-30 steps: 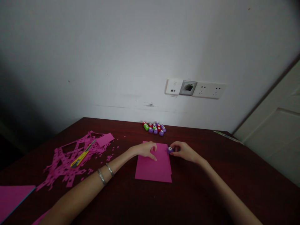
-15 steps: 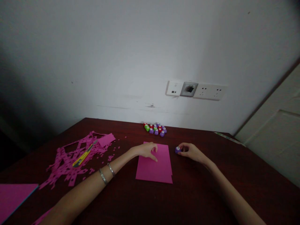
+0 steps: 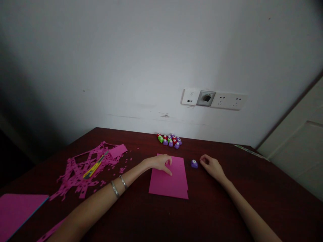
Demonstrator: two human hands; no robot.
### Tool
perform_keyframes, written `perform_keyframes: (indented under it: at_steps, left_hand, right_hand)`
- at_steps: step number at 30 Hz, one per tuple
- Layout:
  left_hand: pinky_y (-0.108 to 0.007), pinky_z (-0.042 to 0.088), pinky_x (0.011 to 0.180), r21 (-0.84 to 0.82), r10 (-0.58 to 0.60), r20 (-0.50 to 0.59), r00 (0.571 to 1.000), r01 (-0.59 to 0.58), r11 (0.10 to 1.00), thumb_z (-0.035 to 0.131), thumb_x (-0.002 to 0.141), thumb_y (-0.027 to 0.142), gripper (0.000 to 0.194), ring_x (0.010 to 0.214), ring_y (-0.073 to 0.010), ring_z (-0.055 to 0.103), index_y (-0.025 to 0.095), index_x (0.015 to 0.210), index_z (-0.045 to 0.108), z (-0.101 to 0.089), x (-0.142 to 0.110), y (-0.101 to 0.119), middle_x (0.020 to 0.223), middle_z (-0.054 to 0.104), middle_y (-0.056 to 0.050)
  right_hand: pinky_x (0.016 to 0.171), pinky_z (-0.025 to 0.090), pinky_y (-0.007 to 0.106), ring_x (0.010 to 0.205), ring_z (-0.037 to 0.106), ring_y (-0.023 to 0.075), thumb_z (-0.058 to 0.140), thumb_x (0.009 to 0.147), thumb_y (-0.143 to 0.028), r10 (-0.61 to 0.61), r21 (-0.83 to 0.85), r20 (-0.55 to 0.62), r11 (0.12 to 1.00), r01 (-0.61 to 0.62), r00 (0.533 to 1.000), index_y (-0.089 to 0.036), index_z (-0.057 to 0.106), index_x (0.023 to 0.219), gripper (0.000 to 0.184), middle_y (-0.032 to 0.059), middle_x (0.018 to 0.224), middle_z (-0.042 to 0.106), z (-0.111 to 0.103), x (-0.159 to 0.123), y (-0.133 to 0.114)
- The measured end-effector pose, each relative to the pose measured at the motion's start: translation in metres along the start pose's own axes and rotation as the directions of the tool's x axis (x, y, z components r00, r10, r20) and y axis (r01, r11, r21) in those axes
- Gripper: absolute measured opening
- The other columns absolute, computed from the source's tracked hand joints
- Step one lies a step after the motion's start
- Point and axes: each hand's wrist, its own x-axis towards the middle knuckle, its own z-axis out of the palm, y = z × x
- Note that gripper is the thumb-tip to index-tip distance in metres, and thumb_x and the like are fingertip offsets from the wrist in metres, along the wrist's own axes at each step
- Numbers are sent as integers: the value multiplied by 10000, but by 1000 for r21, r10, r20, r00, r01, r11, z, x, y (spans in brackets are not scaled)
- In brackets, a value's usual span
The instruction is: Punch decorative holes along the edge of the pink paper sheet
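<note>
A stack of pink sheets (image 3: 169, 186), its edges slightly uneven, lies in the middle of the table. My left hand (image 3: 161, 163) rests on its upper part, thumb and fingers apart, holding nothing. Just right of the sheets stands a small purple craft punch (image 3: 194, 164) with a white, dark-centred button on top. A small gap separates it from my right hand (image 3: 211, 167), whose fingers are loosely bent and hold nothing.
More small punches (image 3: 171, 142) in purple, green and red cluster near the wall. Left, a yellow utility knife (image 3: 95, 165) lies on perforated pink paper scraps (image 3: 75, 173). Another pink sheet stack (image 3: 20, 211) is at the lower left. A thin strip (image 3: 251, 152) lies far right.
My right hand has let go of the purple craft punch and moved a little to the right. The punch stays beside the sheets. My left hand keeps its place on them.
</note>
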Motion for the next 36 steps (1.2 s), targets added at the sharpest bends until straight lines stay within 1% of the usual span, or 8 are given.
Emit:
perform_keyframes:
  at_steps: [6,10,12,14,17,19,26,36]
  left_hand:
    - [-223,380,610,-28,-10,-22,1000,9,1000,694,595,504,445,695,-132,521,159,856,588,-3,-1,0,801,582,-24]
    - [-215,386,591,-129,-37,-196,980,12,992,597,701,492,361,675,-123,540,146,802,604,-16,2,-17,754,604,-21]
    - [-215,398,613,-142,-120,-363,924,72,987,561,746,401,268,688,-123,543,143,799,614,-30,6,-30,759,615,-21]
    - [-220,406,666,-127,-247,-539,805,212,969,549,749,281,164,713,-125,544,144,791,628,-47,13,-45,766,625,-17]
    - [-244,403,698,-144,-330,-616,715,311,940,489,768,205,187,756,-151,539,117,838,639,-71,24,-68,799,633,-58]
    - [-245,397,684,-152,-363,-623,693,348,925,503,753,198,187,748,-163,536,99,810,652,-80,32,-80,742,630,-65]
    - [-219,343,560,-136,-365,-520,772,347,928,567,690,239,174,568,-125,475,106,688,680,-79,50,-101,475,517,20]
    - [-221,381,606,-89,-355,-448,821,355,931,562,700,255,202,630,-141,518,100,756,677,-82,64,-108,610,620,-20]
  right_hand:
    - [551,356,251,592,551,161,462,743,-334,6,-78,-20,997,-7,1000,-227,561,747,146,3,655,603,3,-3,-2]
    - [543,348,248,589,556,161,437,771,-343,-8,-146,-19,989,5,1000,-229,545,764,156,2,657,606,4,-3,0]
    - [535,342,248,579,555,161,434,777,-344,-15,-159,-15,987,12,1000,-229,542,769,158,3,658,606,5,-2,1]
    - [526,333,248,570,552,160,435,778,-343,-21,-168,-10,986,19,1000,-229,542,772,157,4,656,607,5,-2,1]
    - [521,327,246,573,555,161,437,777,-330,-27,-180,-12,983,24,1000,-230,540,770,143,4,659,608,6,-2,0]
    - [525,329,244,584,561,162,436,779,-321,-28,-185,-19,982,24,999,-230,536,768,136,4,664,607,5,-3,-1]
    - [527,328,240,580,562,157,433,783,-321,-18,-194,-26,981,13,999,-229,536,768,139,-2,654,599,5,-3,-2]
    - [527,327,239,577,560,155,436,779,-317,-12,-187,-27,982,7,1000,-229,518,772,120,-5,649,596,5,-2,-1]
